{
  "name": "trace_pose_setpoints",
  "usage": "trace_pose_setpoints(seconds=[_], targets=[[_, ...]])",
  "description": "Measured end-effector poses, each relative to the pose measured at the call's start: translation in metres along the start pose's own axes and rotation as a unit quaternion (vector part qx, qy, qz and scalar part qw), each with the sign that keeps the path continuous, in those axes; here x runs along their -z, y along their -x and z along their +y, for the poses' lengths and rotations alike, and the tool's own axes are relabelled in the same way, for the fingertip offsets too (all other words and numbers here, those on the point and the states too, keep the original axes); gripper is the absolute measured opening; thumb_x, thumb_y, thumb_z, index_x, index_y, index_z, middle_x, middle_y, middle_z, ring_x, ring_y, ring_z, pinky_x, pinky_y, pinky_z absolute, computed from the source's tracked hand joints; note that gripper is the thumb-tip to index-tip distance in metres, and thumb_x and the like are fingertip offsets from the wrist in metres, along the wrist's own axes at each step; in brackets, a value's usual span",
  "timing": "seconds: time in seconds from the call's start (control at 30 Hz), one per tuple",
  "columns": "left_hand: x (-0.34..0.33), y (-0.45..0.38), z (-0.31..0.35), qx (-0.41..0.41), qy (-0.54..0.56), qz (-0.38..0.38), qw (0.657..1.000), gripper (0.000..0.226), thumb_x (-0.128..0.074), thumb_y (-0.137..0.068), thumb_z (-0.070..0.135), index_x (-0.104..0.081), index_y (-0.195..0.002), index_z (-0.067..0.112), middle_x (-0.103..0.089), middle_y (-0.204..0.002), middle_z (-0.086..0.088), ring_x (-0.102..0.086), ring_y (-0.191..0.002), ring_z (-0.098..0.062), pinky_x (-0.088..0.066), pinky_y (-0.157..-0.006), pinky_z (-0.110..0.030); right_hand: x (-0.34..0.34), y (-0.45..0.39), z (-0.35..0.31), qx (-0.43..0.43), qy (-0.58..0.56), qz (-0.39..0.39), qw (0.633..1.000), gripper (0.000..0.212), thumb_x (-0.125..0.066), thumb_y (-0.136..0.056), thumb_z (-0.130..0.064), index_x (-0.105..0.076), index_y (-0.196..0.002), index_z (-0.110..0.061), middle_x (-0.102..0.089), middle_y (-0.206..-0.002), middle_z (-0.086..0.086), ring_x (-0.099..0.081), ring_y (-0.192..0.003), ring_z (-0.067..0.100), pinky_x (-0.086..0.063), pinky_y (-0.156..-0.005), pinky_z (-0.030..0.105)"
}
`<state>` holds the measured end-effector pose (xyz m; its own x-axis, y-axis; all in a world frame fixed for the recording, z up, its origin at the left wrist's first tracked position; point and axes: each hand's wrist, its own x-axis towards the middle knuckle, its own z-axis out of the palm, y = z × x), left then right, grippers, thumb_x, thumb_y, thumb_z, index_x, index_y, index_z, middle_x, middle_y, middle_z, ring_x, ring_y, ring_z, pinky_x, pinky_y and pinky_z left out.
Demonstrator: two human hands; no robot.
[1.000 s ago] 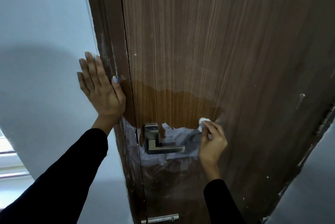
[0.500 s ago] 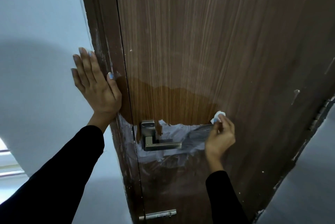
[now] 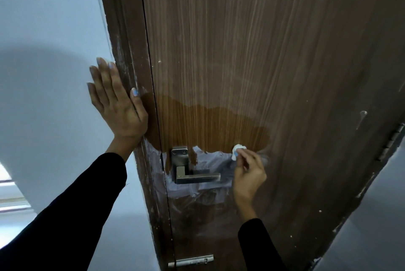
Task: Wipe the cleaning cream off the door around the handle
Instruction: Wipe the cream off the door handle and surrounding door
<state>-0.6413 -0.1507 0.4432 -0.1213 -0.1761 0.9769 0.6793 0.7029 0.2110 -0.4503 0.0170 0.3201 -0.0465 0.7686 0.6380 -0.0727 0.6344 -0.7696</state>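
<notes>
A brown wood-grain door fills the view. Its metal lever handle sits low, pointing right. White cleaning cream is smeared behind and below the handle and onto the frame. Above it lies a darker, wiped patch. My right hand pinches a small white wad against the door, right of the handle at the cream's upper edge. My left hand lies flat, fingers spread, on the wall beside the door frame.
A pale wall stands left of the frame. A metal latch plate sits low on the door's edge. Hinges run along the right edge, with grey wall beyond.
My right hand with the wad swept right along the cream's upper edge, then came back left toward the handle. The left hand stays pressed on the wall.
</notes>
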Motion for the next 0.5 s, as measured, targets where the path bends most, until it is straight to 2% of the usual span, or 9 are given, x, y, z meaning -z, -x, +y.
trace_pose_setpoints(seconds=[0.07, 0.13, 0.2, 0.27, 0.33, 0.4, 0.5], targets=[[0.0, 0.0, 0.0, 0.0, 0.001, -0.001, 1.0, 0.055, -0.029, -0.099, 0.03, -0.027, -0.148, 0.004, -0.028, -0.154, -0.02, -0.02, -0.145, -0.033, -0.005, -0.121, -0.037, 0.004, 0.004, 0.008, -0.016, 0.005, 0.004, 1.0, 0.019, -0.068, -0.073, 0.011, -0.071, -0.088, 0.0, -0.068, -0.092, 0.016, -0.062, -0.082, 0.021, -0.039, -0.072, -0.001], [0.001, 0.0, 0.001, 0.0, 0.001, -0.002, 1.0, 0.055, -0.028, -0.099, 0.031, -0.027, -0.147, 0.004, -0.028, -0.154, -0.02, -0.02, -0.145, -0.033, -0.005, -0.121, -0.037, 0.009, -0.001, 0.013, -0.068, -0.003, 0.059, 0.996, 0.018, -0.067, -0.075, 0.01, -0.07, -0.089, 0.0, -0.067, -0.093, 0.019, -0.063, -0.083, 0.027, -0.039, -0.07, 0.004], [0.001, 0.0, 0.001, -0.002, 0.001, -0.003, 1.0, 0.055, -0.028, -0.099, 0.031, -0.027, -0.147, 0.003, -0.028, -0.154, -0.02, -0.02, -0.145, -0.034, -0.005, -0.121, -0.037, 0.01, -0.011, 0.013, -0.093, -0.025, 0.121, 0.988, 0.016, -0.064, -0.078, 0.009, -0.07, -0.091, 0.002, -0.065, -0.094, 0.018, -0.062, -0.085, 0.023, -0.04, -0.07, 0.003], [0.0, 0.0, 0.0, -0.002, -0.001, 0.0, 1.0, 0.055, -0.029, -0.099, 0.031, -0.027, -0.147, 0.004, -0.029, -0.153, -0.021, -0.02, -0.145, -0.034, -0.005, -0.121, -0.037, 0.011, -0.022, 0.013, -0.096, -0.042, 0.151, 0.983, 0.017, -0.061, -0.079, 0.01, -0.069, -0.093, 0.003, -0.064, -0.095, 0.016, -0.06, -0.087, 0.02, -0.041, -0.074, 0.0], [-0.001, 0.0, 0.0, -0.001, -0.001, 0.002, 1.0, 0.055, -0.03, -0.099, 0.03, -0.027, -0.147, 0.004, -0.029, -0.153, -0.02, -0.021, -0.145, -0.034, -0.005, -0.121, -0.037, 0.013, -0.025, 0.016, -0.102, -0.038, 0.142, 0.984, 0.02, -0.06, -0.078, 0.013, -0.069, -0.093, 0.004, -0.065, -0.096, 0.018, -0.061, -0.09, 0.023, -0.04, -0.078, 0.0], [-0.002, 0.001, -0.001, -0.001, -0.003, 0.002, 1.0, 0.055, -0.031, -0.099, 0.029, -0.027, -0.147, 0.004, -0.029, -0.154, -0.02, -0.021, -0.145, -0.034, -0.005, -0.121, -0.036, 0.016, -0.019, 0.022, -0.06, -0.011, 0.09, 0.994, 0.022, -0.061, -0.074, 0.016, -0.07, -0.09, 0.004, -0.067, -0.095, 0.019, -0.062, -0.089, 0.023, -0.042, -0.08, 0.004], [-0.002, 0.0, 0.0, -0.002, -0.005, 0.001, 1.0, 0.055, -0.032, -0.098, 0.029, -0.028, -0.147, 0.004, -0.029, -0.153, -0.02, -0.02, -0.145, -0.034, -0.004, -0.121, -0.035, 0.022, -0.006, 0.033, -0.02, 0.033, 0.017, 0.999, 0.022, -0.064, -0.073, 0.016, -0.07, -0.089, 0.003, -0.067, -0.095, 0.019, -0.063, -0.09, 0.025, -0.047, -0.082, 0.022]])
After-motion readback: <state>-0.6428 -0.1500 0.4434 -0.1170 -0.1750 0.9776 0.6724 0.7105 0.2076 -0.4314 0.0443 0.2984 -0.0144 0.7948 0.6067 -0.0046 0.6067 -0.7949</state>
